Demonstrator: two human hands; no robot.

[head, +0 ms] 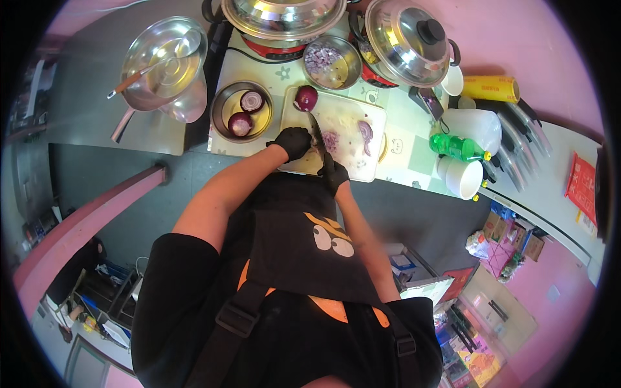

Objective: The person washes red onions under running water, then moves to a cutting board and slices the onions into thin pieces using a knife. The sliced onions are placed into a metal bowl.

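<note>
My right hand (pixel 334 174), in a black glove, grips a kitchen knife (pixel 318 137) whose blade points away from me over the white cutting board (pixel 347 114). Just left of the blade, my black-gloved left hand (pixel 295 144) rests with curled fingers at the board's left side; whatever is under it is hidden. Right of the knife lies a small heap of chopped red onion (pixel 330 140). Farther right is a curved piece of onion (pixel 365 133). At the board's far left corner sits a red onion (pixel 305 98).
Left of the board, a steel bowl (pixel 217 121) holds two red onion pieces. A second steel bowl (pixel 350 77) contains diced onion. Lidded pots (pixel 291 22) stand behind. To the right are a phone (pixel 429 103), a green bottle (pixel 456 147) and white bowls (pixel 463 179).
</note>
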